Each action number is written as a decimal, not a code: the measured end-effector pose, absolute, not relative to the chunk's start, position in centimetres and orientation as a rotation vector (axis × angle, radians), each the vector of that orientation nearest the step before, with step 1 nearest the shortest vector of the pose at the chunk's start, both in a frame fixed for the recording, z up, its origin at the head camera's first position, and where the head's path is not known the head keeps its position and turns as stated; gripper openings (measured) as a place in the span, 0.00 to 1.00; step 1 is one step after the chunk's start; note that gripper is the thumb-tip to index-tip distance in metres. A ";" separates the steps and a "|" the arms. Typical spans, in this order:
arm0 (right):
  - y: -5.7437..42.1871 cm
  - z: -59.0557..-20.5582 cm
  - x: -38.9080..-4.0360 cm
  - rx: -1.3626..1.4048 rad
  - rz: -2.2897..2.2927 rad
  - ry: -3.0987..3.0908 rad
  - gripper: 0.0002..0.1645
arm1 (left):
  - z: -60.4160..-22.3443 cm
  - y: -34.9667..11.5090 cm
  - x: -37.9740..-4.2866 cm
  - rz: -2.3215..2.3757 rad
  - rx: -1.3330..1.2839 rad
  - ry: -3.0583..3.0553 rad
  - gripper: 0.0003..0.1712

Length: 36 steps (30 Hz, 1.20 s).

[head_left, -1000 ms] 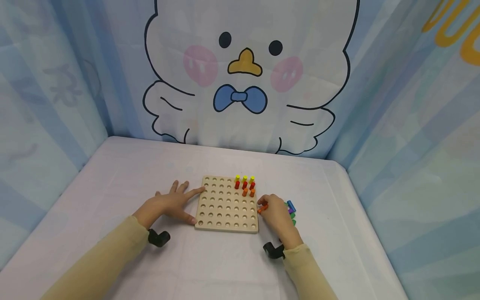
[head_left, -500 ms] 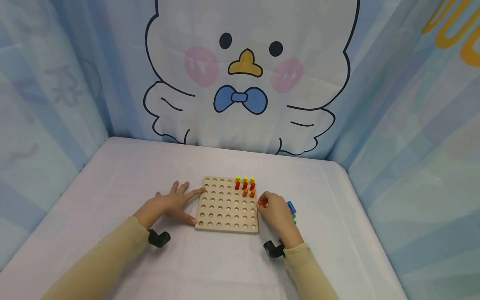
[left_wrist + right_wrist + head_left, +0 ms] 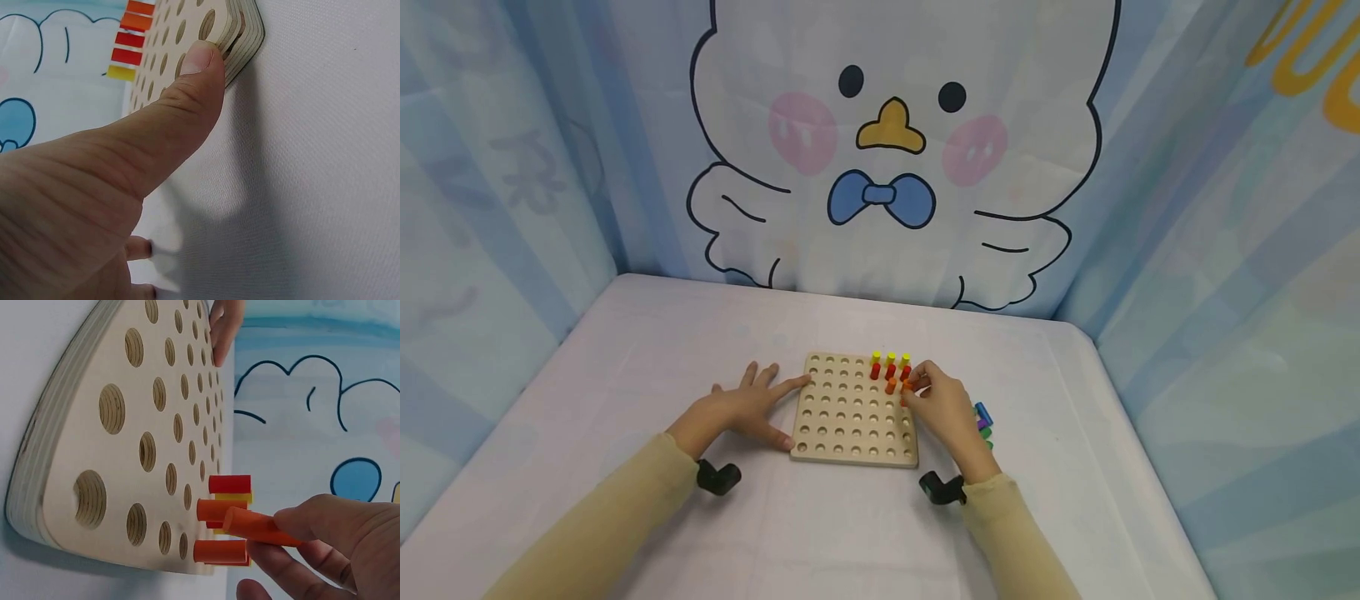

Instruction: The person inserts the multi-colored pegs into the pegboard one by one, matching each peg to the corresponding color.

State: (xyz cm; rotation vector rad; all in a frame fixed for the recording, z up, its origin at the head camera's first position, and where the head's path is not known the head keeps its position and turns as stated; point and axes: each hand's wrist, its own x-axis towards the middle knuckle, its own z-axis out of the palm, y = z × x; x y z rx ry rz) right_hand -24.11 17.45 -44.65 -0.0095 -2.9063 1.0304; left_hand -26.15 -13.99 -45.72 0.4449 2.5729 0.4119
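Note:
A wooden pegboard (image 3: 853,460) with rows of round holes lies on the table. Yellow pegs (image 3: 891,357), red pegs (image 3: 891,372) and two orange pegs (image 3: 220,551) stand upright in its far right corner. Spread out at the board's left side, my left hand (image 3: 747,410) touches the edge with straight fingers; the thumb (image 3: 187,87) presses near a corner in the left wrist view. My right hand (image 3: 946,412) pinches another orange peg (image 3: 259,526) between thumb and fingers. That peg is tilted above the board, close to the standing orange ones.
Several loose pegs (image 3: 983,414) in blue, purple and green lie right of the board, partly hidden behind my right hand. A white cloth (image 3: 820,533) covers the table. A printed curtain (image 3: 880,258) hangs behind its far edge.
My right hand has lifted the orange peg from beside the board's right edge and moved it left and away from me, over the board. The left hand has stayed in place.

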 end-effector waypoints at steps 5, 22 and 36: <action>16.9 -44.9 -24.6 -0.042 1.095 -2.855 0.10 | -45.7 -14.1 -26.1 0.414 0.452 2.578 0.66; 15.2 -45.7 -26.2 -0.039 1.153 -2.777 0.11 | -45.9 -14.1 -26.3 0.407 0.458 2.574 0.65; 14.8 -46.1 -26.6 0.092 1.024 -2.819 0.07 | -45.8 -14.1 -26.2 0.409 0.458 2.570 0.65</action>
